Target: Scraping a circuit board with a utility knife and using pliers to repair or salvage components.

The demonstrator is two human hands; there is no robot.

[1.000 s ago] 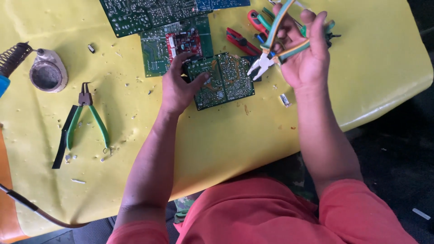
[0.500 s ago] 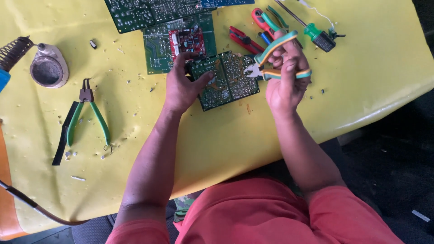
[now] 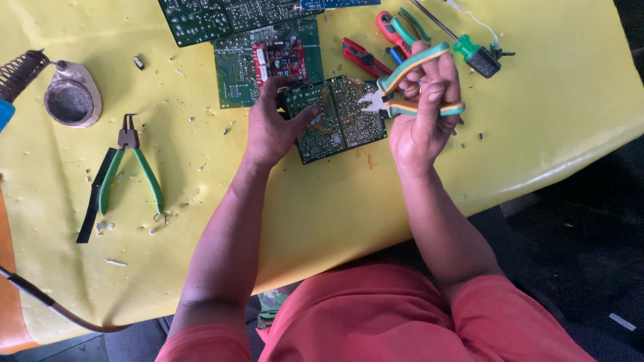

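My left hand (image 3: 272,127) grips the left edge of a green circuit board (image 3: 339,117) lying on the yellow table (image 3: 322,201), thumb on its face. My right hand (image 3: 422,110) holds pliers (image 3: 402,84) with green-and-orange handles. Their metal jaws point left and rest at the board's right edge. The fingers wrap around both handles, which are spread apart.
More green circuit boards (image 3: 228,17) and a small red board (image 3: 280,59) lie behind. Red-handled cutters (image 3: 365,57) and a green screwdriver (image 3: 463,43) sit top right. Green-handled pliers (image 3: 131,171), a round soldering-iron stand (image 3: 70,100) and a cable (image 3: 47,302) are at the left.
My right hand has come down from above the tools at the back and brought the pliers' jaws to the board's right edge. My left hand stays on the board.
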